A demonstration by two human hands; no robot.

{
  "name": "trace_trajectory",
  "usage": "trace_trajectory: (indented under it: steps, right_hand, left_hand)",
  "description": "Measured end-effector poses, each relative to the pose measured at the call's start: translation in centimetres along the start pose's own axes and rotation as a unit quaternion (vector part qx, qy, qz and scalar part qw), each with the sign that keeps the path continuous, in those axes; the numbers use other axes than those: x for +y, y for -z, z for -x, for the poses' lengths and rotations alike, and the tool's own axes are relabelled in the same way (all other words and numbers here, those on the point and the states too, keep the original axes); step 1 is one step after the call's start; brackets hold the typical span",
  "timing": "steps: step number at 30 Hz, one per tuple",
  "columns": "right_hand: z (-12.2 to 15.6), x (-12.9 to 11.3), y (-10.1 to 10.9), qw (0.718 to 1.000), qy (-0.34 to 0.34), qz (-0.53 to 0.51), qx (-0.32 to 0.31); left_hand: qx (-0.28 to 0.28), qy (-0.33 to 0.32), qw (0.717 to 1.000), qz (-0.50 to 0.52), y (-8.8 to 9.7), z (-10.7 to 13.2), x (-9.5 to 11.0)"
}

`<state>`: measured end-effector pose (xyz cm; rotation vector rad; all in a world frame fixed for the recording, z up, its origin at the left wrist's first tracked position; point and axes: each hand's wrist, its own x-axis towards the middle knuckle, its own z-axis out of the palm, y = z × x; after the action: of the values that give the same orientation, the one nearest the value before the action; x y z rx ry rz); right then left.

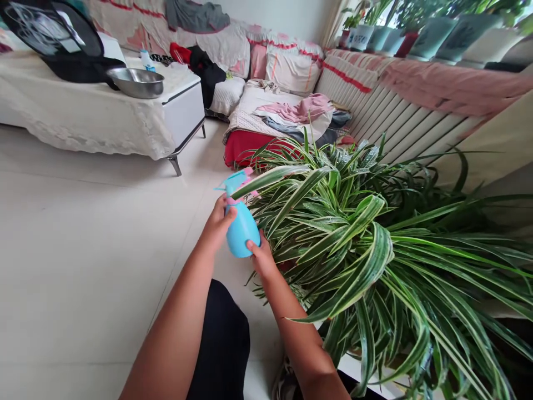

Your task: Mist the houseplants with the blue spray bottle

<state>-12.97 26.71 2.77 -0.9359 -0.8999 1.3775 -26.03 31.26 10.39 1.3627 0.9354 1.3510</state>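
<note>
Head view: I see the left hand point(220, 218) clasping the neck of the slightly tilted spray bottle point(242, 229), the right hand point(260, 253) gripping its lower side, beside the plant's point(350, 222) left edge.

Both hands engage the blue spray bottle; the left hand point(220, 216) grips its neck below the spray head point(236, 182), and the right hand point(259, 253) holds its lower body; the spray bottle point(241, 230) is tilted, beside the striped-leaf plant point(345, 222), one leaf crossing in front of the spray head; a metal bowl point(137, 84) stands on the tabletop point(183, 81) at far left; potted plants point(427, 39) line the window ledge.
</note>
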Motion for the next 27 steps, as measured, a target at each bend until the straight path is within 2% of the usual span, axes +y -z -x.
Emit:
trace_trajectory:
  steps: [3, 5, 7, 11, 14, 16, 21, 27]
  right_hand:
    - [0.2, -1.1, -1.0, 0.999, -0.018, -0.043, -0.01]
    - [0.1, -2.0, -1.6, 0.997, -0.017, -0.073, -0.012]
    - [0.0, -2.9, -2.0, 0.997, 0.003, -0.077, -0.019]
    - [-0.4, -4.8, -3.0, 0.997, 0.073, -0.025, -0.032]
    - [-0.6, -5.4, -3.5, 0.998, 0.044, -0.007, -0.04]
    - [-0.5, -5.5, -3.5, 0.999, 0.011, -0.009, -0.045]
    - [0.4, -5.3, -3.1, 0.998, -0.007, -0.03, -0.061]
    - [0.3, -5.1, -3.1, 0.998, -0.003, -0.05, -0.045]
  left_hand:
    - [-0.092, 0.025, 0.995, -0.028, 0.3, 0.4, 0.1]
    - [-0.115, 0.021, 0.992, -0.045, 0.1, 0.6, 0.5]
    - [-0.101, -0.009, 0.994, -0.043, -0.1, 0.8, 0.9]
    - [-0.024, -0.111, 0.993, -0.035, -0.2, 0.9, 1.4]
    - [0.048, -0.128, 0.989, -0.054, -0.1, 1.1, 1.7]
    - [0.069, -0.121, 0.987, -0.076, 0.0, 1.3, 1.9]
    - [0.042, -0.122, 0.989, -0.079, 0.2, 1.5, 1.6]
    - [-0.054, -0.079, 0.995, -0.003, 0.8, 0.4, 0.5]
